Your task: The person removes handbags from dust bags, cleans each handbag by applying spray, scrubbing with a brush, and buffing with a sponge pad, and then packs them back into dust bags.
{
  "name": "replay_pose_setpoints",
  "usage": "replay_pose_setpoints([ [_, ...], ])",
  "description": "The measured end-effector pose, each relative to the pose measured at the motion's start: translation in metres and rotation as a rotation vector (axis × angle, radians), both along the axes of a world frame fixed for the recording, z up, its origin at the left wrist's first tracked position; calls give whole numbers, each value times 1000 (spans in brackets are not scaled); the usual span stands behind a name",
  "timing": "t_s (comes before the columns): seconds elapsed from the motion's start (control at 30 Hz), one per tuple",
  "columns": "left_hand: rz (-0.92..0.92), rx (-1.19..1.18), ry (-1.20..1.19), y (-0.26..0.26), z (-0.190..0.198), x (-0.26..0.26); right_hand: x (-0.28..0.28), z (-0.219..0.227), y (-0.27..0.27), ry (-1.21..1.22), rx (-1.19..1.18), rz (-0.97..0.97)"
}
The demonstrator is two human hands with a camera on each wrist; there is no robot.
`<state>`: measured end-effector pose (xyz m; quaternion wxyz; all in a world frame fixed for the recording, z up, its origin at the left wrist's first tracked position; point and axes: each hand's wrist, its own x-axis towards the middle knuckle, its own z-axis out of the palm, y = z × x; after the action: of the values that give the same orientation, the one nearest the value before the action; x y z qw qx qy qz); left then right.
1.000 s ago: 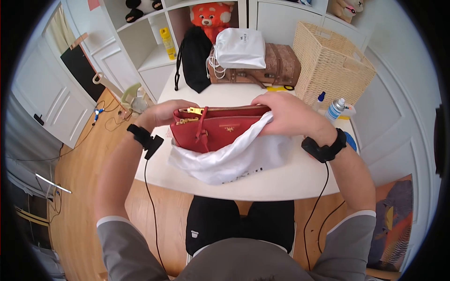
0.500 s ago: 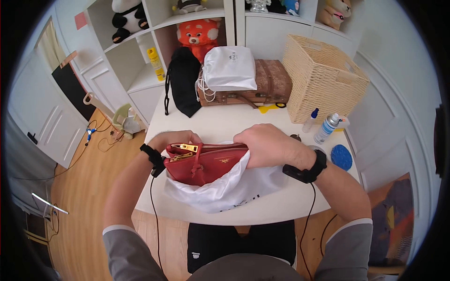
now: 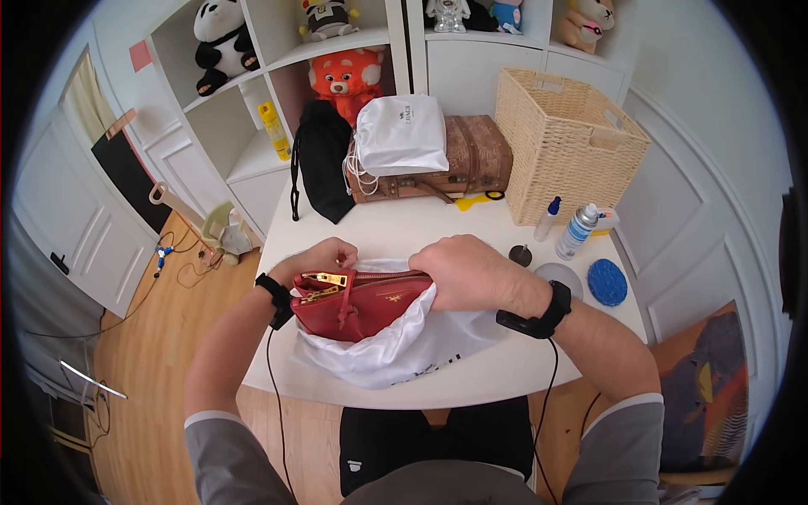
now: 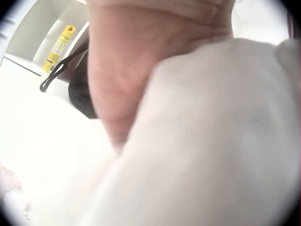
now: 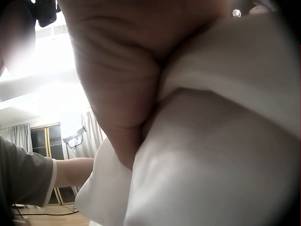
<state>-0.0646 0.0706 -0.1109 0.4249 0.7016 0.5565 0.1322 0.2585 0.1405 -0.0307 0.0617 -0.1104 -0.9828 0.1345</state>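
Note:
A red handbag (image 3: 374, 310) with gold zips sits partly inside a white cloth dust bag (image 3: 379, 364) near the table's front edge. Its zipped top and part of its front show above the cloth. My right hand (image 3: 467, 273) grips the dust bag's rim at the handbag's right end; in the right wrist view the thumb presses into white cloth (image 5: 202, 160). Behind the handbag's left end, my left hand (image 3: 320, 257) has its fingers curled at the cloth's far edge. White fabric (image 4: 211, 136) covers much of that hand in the left wrist view.
At the back stand a brown case (image 3: 475, 156) with a white pouch (image 3: 400, 135) on top, a black drawstring bag (image 3: 324, 160) and a wicker basket (image 3: 547, 143). A spray can (image 3: 576, 231), small bottle (image 3: 547, 219) and blue disc (image 3: 607, 282) are on the right.
The head view has tilted upward, then shifted slightly. The handbag sits lower in the dust bag than a second ago. My left hand's curled fingers now show above the handbag's back edge.

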Motion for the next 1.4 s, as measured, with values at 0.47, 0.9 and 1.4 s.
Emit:
replay_pose_setpoints([
  [0.47, 14, 492, 604, 20, -3, -20, 2, -3, -2, 44, -6, -16],
  [0.9, 326, 604, 786, -26, 103, 10, 4, -2, -2, 125, -62, 24],
  [1.4, 401, 819, 647, -75, 156, 39, 13, -15, 20, 860, -154, -109],
])
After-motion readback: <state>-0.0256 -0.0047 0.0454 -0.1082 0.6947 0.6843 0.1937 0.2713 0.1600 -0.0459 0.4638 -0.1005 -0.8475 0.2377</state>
